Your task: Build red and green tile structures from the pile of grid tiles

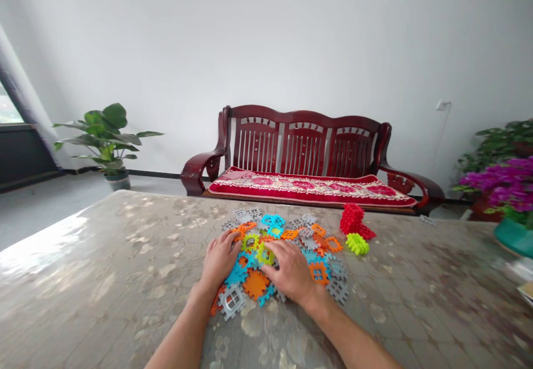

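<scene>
Flat interlocking puzzle tiles with toothed edges lie in a loose pile on the table, in orange, blue, grey and yellow-green. At the pile's left edge rests my left hand (220, 255), fingers stretched over an orange tile (245, 227) and nothing gripped. My right hand (291, 269) is over the middle of the pile, thumb and fingers closed on a yellow-green window-shaped tile (265, 254). Another yellow-green tile (250, 242) lies between the hands. Nearer me are a solid orange tile (255, 284) and a grey window tile (232, 301).
Right of the pile stand a red stack of tiles (352, 219) and a yellow-green stack (357, 244). A patterned cover lies over the table (158, 280). Purple flowers in a teal pot (514, 237) are at the right edge. Behind the table is a wooden bench (303, 141).
</scene>
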Demonstrator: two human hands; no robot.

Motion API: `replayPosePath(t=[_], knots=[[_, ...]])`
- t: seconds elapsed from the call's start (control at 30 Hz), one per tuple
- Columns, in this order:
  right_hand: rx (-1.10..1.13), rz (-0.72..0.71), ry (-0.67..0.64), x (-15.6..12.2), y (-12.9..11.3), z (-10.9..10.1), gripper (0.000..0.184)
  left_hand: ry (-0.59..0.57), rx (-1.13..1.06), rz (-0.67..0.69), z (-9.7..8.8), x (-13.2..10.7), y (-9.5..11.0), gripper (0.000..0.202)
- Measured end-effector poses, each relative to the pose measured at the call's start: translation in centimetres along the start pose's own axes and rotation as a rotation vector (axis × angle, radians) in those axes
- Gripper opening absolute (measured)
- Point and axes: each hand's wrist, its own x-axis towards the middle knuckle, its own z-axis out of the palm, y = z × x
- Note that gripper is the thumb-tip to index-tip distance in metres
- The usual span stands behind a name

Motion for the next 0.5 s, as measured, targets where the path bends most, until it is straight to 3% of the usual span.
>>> replayPosePath(t=[0.13, 0.33, 0.4, 0.5], knots=[[0.120, 0.278, 0.175, -0.2, 4.6, -3.0, 0.039, 0.007, 0.004, 0.009, -0.1, 0.0, 0.0, 0.038], [0.230, 0.705, 0.282, -1.7, 12.7, -6.6, 0.043, 0.007, 0.021, -0.008, -0.1, 0.0, 0.0, 0.038], [0.256, 0.777, 0.281, -2.4, 14.0, -6.8, 0.042, 0.005, 0.018, -0.013, -0.2, 0.1, 0.1, 0.038], [0.312, 0.755, 0.224, -3.1, 14.9, -6.5, 0.042, -0.007, 0.027, -0.010, -0.4, 0.1, 0.2, 0.039]])
